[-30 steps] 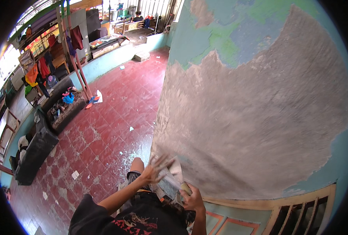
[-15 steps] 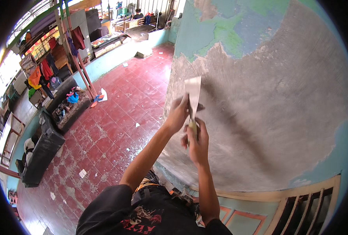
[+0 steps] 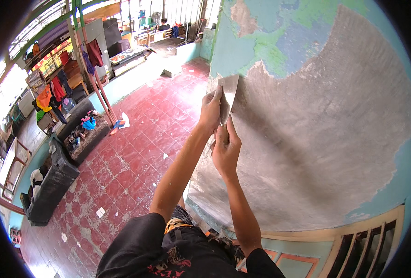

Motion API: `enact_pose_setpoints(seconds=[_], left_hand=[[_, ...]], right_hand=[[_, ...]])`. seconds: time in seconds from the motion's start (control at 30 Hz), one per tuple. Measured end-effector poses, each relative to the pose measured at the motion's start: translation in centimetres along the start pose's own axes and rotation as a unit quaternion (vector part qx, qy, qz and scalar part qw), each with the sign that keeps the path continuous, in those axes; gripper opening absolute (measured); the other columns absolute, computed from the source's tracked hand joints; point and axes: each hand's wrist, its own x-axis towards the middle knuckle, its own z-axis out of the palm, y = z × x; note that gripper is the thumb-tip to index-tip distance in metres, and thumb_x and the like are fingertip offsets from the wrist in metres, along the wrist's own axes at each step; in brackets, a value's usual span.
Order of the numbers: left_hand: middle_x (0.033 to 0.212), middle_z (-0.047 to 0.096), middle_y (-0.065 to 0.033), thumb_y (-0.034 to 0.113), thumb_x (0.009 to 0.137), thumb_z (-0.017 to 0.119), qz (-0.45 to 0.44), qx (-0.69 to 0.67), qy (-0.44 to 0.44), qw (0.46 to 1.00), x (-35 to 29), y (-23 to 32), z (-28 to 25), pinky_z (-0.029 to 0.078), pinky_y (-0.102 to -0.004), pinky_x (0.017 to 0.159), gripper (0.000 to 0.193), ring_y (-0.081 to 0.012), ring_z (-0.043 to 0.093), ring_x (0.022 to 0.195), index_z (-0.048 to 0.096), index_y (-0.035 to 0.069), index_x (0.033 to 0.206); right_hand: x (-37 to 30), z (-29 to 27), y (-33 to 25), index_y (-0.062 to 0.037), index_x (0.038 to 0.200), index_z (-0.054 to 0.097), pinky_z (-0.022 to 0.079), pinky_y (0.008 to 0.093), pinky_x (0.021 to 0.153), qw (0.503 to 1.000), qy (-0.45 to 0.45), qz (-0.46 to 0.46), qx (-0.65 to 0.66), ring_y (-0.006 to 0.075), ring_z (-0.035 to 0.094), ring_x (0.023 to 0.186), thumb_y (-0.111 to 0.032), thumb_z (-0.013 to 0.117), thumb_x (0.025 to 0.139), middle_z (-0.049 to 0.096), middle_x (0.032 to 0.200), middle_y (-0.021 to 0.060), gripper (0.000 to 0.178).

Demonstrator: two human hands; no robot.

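A broad-bladed putty knife [image 3: 229, 95] points up against the wall, its blade edge at the peeled paint beside the wall's left corner. My right hand [image 3: 226, 153] is closed round its handle, with a finger stretched toward the blade. Higher up, my left hand [image 3: 210, 111] grips the blade's left side, the fingertips near its upper corner. Most of the handle is hidden by my fingers. The wall [image 3: 302, 134] is bare grey plaster here, with flaking green and blue paint [image 3: 279, 41] above it.
Red floor tiles [image 3: 136, 143] with paint chips lie to the left. A dark sofa [image 3: 52, 185] and a dark armchair [image 3: 83, 134] with clutter stand there, near leaning poles [image 3: 96, 78] with hung clothes. A barred wooden frame [image 3: 363, 245] is at lower right. A person [image 3: 163, 25] sits far back.
Both hands and the putty knife have moved up the wall. The left hand has shifted higher along the blade's side, and the view has tilted slightly.
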Motion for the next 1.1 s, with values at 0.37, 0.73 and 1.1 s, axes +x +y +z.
enact_pose_setpoints(seconds=[0.37, 0.73, 1.1], left_hand=[[0.063, 0.058, -0.0042, 0.039, 0.1, 0.048, -0.001, 0.009, 0.019, 1.0, 0.6, 2.1, 0.2, 0.041, -0.0259, 0.047, 0.044, -0.0108, 0.051, 0.05, 0.059, 0.003, 0.079], [0.061, 0.057, -0.0053, 0.042, 0.1, 0.046, -0.014, 0.035, 0.04, 0.998, -0.1, 0.7, -0.4, 0.043, -0.0255, 0.045, 0.045, -0.0131, 0.056, 0.05, 0.059, 0.002, 0.083], [0.071, 0.058, -0.0061, 0.039, 0.1, 0.047, -0.051, -0.022, -0.028, 0.998, -0.8, -0.2, -1.5, 0.049, -0.0262, 0.048, 0.04, -0.0148, 0.059, 0.054, 0.058, 0.002, 0.092]], right_hand=[[1.5, 2.0, 1.2, 0.0087, 0.137, 0.042, 0.052, 0.0296, 0.075, 0.987, 0.044, -0.105, -0.11, 0.0189, 0.066, 0.087, -0.011, 0.048, 0.099, 0.067, 0.094, 0.0176, 0.043], [0.7, 1.0, 1.0, 0.0072, 0.137, 0.043, 0.052, 0.0307, 0.078, 0.989, 0.025, -0.076, -0.121, 0.0234, 0.067, 0.092, -0.01, 0.049, 0.097, 0.067, 0.096, 0.0228, 0.044], [-0.5, 1.2, 3.4, 0.0099, 0.135, 0.044, 0.038, 0.026, 0.05, 0.98, 0.061, -0.123, -0.146, 0.0077, 0.045, 0.055, -0.009, 0.051, 0.097, 0.052, 0.062, 0.004, 0.043]])
